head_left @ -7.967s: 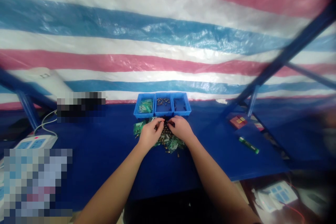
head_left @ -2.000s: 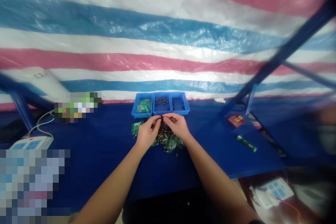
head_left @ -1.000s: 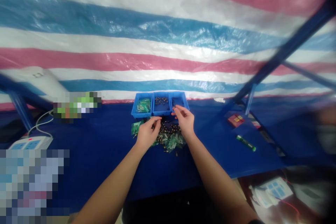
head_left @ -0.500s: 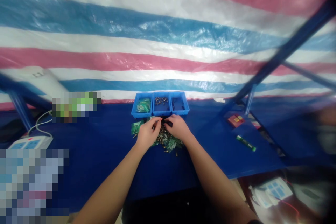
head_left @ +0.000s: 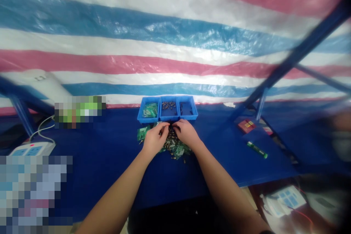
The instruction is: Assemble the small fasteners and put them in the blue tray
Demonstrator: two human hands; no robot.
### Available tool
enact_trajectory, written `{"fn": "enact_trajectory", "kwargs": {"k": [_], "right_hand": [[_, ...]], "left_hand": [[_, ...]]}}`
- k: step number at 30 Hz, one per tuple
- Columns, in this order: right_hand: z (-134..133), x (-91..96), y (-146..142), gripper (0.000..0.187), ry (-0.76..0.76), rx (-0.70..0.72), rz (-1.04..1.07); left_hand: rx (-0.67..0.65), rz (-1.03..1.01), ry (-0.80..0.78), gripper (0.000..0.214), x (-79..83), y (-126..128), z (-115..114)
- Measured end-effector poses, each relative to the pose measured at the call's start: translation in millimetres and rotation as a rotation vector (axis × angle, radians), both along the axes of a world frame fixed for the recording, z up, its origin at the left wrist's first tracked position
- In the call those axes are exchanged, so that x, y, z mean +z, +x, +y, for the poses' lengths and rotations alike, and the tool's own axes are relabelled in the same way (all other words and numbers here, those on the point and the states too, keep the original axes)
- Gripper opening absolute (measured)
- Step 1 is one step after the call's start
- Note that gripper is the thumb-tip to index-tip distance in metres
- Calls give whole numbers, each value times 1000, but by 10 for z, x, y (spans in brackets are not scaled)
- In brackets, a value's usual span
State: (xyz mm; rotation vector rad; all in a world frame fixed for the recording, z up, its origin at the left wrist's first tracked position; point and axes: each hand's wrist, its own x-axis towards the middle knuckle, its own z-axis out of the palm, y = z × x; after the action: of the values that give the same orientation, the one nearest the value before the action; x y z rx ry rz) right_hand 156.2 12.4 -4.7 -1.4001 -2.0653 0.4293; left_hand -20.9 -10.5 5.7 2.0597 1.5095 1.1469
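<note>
A mixed pile of small metal parts and green packets (head_left: 175, 148) lies on the blue table. Over its left side my left hand (head_left: 156, 137) is closed, thumb and fingers pinched at the pile's far edge. My right hand (head_left: 186, 131) is curled over the right side, fingertips close to the left ones. What either pinch holds is too small to make out. Just beyond the hands stand three joined blue bins: the left bin (head_left: 141, 113) has green packets, the middle bin (head_left: 168, 116) brass-coloured parts, the right bin (head_left: 193, 111) a few small dark pieces.
A red box (head_left: 246, 125) and a green tube-like pack (head_left: 257, 149) lie at the right. Power strips are at the left (head_left: 33, 148) and lower right (head_left: 290, 197). Blue metal frame bars (head_left: 290, 60) slant up at the right before a striped sheet (head_left: 175, 58).
The dark piece that showed at my right fingers is no longer visible there. Both hands stay almost in the same place, and the bins have not moved.
</note>
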Motion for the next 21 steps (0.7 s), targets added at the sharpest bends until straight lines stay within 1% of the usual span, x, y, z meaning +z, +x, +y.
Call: {"fn": "enact_trajectory", "kwargs": {"k": [5,9,12,16,21], "right_hand": [[-23,54,-59,18,-7,13,381],[-55,74,-134,20,-70,-7,582],[-68,84,-167,23,-124,-18,654],[-69,110,-170,26,-200,-29,741],[-71,120,-172,24,-210,-16,765]], "left_hand": [[4,-7,0,25,11,1,-5],[-10,-16,-31,29,35,7,-15],[-26,-33,-44,30,44,6,-18],[-16,-27,-22,28,37,1,-12],[-1,-13,-18,24,26,4,-12]]}}
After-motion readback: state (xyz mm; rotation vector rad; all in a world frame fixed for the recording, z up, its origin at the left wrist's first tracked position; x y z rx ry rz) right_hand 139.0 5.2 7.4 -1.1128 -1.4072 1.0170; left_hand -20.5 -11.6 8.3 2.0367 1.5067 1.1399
